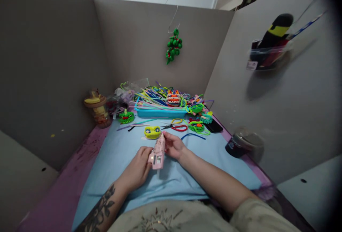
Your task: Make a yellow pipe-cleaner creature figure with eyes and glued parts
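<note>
A pink hot glue gun [157,155] points away from me, with a pale glue stick [158,173] coming out of its back end. My left hand [141,162] is wrapped round its handle. By the nozzle is my right hand [173,145], its fingers pinched together at the tip; whatever small thing they hold is too small to name. Just beyond the nozzle lies a yellow fuzzy pipe-cleaner piece [152,132] with two eyes. Behind my right hand rest scissors [177,127] with red and yellow handles, and a blue pipe cleaner [193,135] lies to the right.
A blue tray [160,113] full of pipe cleaners stands at the back. Green pipe-cleaner figures [126,117] sit around it. A lidded cup [98,109] is at left, a dark tub [240,143] and phone [215,125] at right. Grey partitions [139,39] enclose the table.
</note>
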A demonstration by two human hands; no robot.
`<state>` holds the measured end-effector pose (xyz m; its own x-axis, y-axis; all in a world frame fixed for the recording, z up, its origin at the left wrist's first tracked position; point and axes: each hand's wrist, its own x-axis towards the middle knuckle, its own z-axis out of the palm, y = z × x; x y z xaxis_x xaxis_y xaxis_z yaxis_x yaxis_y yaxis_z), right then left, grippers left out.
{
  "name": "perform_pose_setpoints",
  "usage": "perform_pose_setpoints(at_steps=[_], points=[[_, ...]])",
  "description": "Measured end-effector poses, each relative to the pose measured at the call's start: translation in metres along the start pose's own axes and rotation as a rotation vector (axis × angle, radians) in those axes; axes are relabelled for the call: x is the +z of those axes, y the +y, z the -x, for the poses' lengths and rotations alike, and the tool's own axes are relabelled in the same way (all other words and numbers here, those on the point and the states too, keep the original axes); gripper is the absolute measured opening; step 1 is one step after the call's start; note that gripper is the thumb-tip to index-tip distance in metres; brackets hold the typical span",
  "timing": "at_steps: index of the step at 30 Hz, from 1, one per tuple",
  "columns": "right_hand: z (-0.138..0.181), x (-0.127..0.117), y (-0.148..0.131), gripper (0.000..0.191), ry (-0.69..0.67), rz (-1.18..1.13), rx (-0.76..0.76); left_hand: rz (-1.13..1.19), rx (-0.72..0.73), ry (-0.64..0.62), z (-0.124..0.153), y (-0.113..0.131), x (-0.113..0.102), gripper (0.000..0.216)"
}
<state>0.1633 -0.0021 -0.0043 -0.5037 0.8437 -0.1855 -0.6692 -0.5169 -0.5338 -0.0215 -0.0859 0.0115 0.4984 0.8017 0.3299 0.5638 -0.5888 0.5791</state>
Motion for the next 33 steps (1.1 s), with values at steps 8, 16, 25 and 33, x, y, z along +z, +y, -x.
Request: perform_pose_setpoints(at_steps=[8,16,25,33], points=[[0.0064,0.0089,0.0016,0.012,-0.003,0.014,-0.019,-0.028,-0.012,-0.038,-0.0011,0.0003,0.0008,0.035],[0.0051,0.0093,0.0006,0.013,0.047,0.007,-0.015,-0.026,-0.024,-0.050,-0.0019,0.0033,-0.0012,0.033],[0.0060,0.0101,0.0003,0.015,0.033,0.013,-0.015,-0.015,-0.039,-0.041,-0.0017,0.0046,-0.0008,0.032],[0.0060,0.0098,-0.0002,0.014,0.030,0.002,-0.029,-0.008,-0.051,-0.061,-0.0028,0.0055,-0.0010,0.031]])
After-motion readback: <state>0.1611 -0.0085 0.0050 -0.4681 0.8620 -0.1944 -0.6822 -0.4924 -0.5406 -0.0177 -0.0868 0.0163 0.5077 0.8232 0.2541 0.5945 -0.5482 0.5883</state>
